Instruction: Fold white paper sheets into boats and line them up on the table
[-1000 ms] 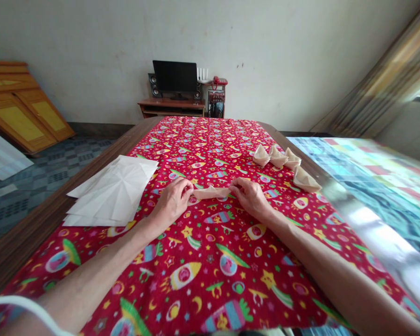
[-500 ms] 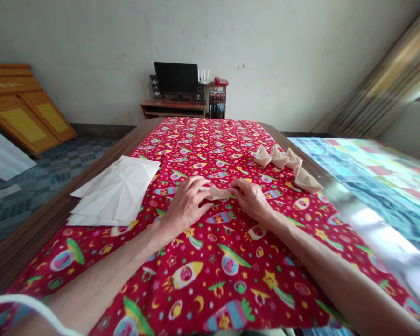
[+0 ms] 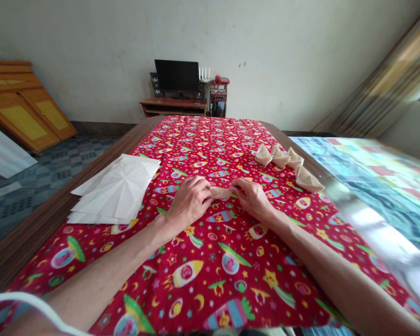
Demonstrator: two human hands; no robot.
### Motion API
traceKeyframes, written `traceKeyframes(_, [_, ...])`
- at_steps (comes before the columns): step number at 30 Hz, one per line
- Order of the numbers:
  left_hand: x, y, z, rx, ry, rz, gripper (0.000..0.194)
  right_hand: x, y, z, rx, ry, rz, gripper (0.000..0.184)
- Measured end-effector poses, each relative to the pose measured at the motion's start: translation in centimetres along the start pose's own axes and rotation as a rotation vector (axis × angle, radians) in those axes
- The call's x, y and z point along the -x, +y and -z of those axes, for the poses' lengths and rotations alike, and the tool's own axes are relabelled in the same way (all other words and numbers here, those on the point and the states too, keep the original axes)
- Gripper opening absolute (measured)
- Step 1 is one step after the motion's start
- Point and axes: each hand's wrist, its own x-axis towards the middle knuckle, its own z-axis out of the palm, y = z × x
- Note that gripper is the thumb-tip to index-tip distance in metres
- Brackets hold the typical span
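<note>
A small folded paper boat (image 3: 220, 192), pale cream, is stretched between my two hands just above or on the red cloth. My left hand (image 3: 192, 198) is closed over its left end and hides that part. With thumb and fingers pinched, my right hand (image 3: 248, 195) grips the right end. Several finished-looking folded paper shapes (image 3: 280, 157) stand in a group beyond my right hand, and one paper boat (image 3: 308, 179) sits nearest. To the left lies a loose stack of creased paper sheets (image 3: 117, 189).
A red cloth with rockets and stars (image 3: 210, 140) covers most of the brown wooden table (image 3: 31, 247). A white cable (image 3: 28, 298) curves at lower left. Beyond the table stand a monitor (image 3: 177, 75) and a red telephone (image 3: 221, 80). A patterned bed (image 3: 371, 172) is on the right.
My left hand has moved right along the paper boat and now closes over its left end, after its fingers were spread around it. My right hand keeps its pinch.
</note>
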Motion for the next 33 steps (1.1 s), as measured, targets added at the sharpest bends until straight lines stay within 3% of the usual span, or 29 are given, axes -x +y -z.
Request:
traceKeyframes(9, [0.0, -0.6, -0.3, 0.047, 0.052, 0.064, 0.006, -0.3, -0.1, 0.7, -0.036, -0.071, -0.102, 0.011])
traceKeyframes(13, [0.1, -0.4, -0.8, 0.092, 0.097, 0.056, 0.007, -0.5, -0.6, 0.2, -0.076, -0.108, -0.037, 0.022])
traceKeyframes(15, [0.2, -0.6, -1.2, 0.133, 0.113, 0.065, 0.011, -0.5, -0.7, -0.4, -0.081, -0.113, -0.024, 0.013])
traceKeyframes(17, [0.3, -1.1, -1.5, 0.214, 0.108, 0.091, 0.011, -0.5, -0.7, -0.9, -0.093, -0.12, -0.036, 0.006])
traceKeyframes(25, [1.0, -3.7, -1.4, 0.479, 0.075, 0.142, 0.01, -0.3, -0.5, -0.4, -0.075, -0.115, 0.016, 0.018])
traceKeyframes(33, [0.9, -2.6, -0.9, 0.446, 0.091, 0.209, 0.014, -0.3, -0.6, -0.3, -0.005, -0.137, 0.005, 0.015])
